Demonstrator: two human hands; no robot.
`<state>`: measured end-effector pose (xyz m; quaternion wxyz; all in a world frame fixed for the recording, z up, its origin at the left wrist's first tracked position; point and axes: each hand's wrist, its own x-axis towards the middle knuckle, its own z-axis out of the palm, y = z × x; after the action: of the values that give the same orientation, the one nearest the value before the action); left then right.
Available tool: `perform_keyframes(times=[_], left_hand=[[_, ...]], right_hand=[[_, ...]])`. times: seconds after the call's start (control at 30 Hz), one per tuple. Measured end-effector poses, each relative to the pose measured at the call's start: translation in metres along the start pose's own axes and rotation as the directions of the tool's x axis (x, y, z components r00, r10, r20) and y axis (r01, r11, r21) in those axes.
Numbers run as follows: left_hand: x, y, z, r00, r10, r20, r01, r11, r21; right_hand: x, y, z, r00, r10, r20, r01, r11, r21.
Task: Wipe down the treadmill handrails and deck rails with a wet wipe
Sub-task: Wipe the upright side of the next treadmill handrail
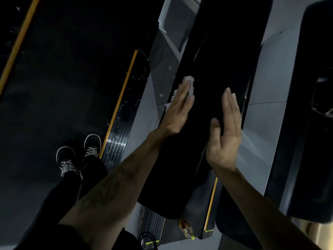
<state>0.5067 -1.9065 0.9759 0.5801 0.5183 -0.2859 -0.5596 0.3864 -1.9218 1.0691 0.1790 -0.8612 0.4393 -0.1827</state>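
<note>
A wide black handrail of the treadmill runs up the middle of the view. My left hand lies flat on its left edge with straight fingers pressing a white wet wipe against it. My right hand rests flat with straight fingers on the rail's right side and holds nothing. Below on the left lies the dark running belt, bordered by a ribbed deck rail with a yellow stripe that shows wet spots.
My two feet in dark lace-up shoes stand on the belt near the deck rail. A second treadmill's deck with a yellow stripe lies to the right below. A yellow-capped bottle sits on the floor near the bottom. Grey floor shows between machines.
</note>
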Motion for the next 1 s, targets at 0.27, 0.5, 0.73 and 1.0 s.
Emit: perform_keyframes(times=[0.27,0.5,0.73,1.0], left_hand=[[-0.061,-0.006,0.019,0.979,0.182,0.090,-0.185,0.982,0.027],[0.006,0.013,0.006,0.984,0.163,0.077,-0.168,0.983,0.068],[-0.043,-0.011,0.006,0.993,0.117,0.035,-0.119,0.989,0.084],[-0.007,0.022,0.021,0.950,0.285,0.125,-0.300,0.946,0.121]], right_hand=[[-0.001,0.000,0.000,1.000,-0.006,-0.003,0.006,0.999,0.039],[0.001,-0.008,-0.003,1.000,0.011,0.000,-0.011,0.999,0.033],[-0.001,-0.002,-0.002,1.000,0.007,-0.004,-0.006,0.999,0.050],[-0.001,-0.002,-0.001,0.999,0.014,-0.033,-0.012,0.998,0.061]])
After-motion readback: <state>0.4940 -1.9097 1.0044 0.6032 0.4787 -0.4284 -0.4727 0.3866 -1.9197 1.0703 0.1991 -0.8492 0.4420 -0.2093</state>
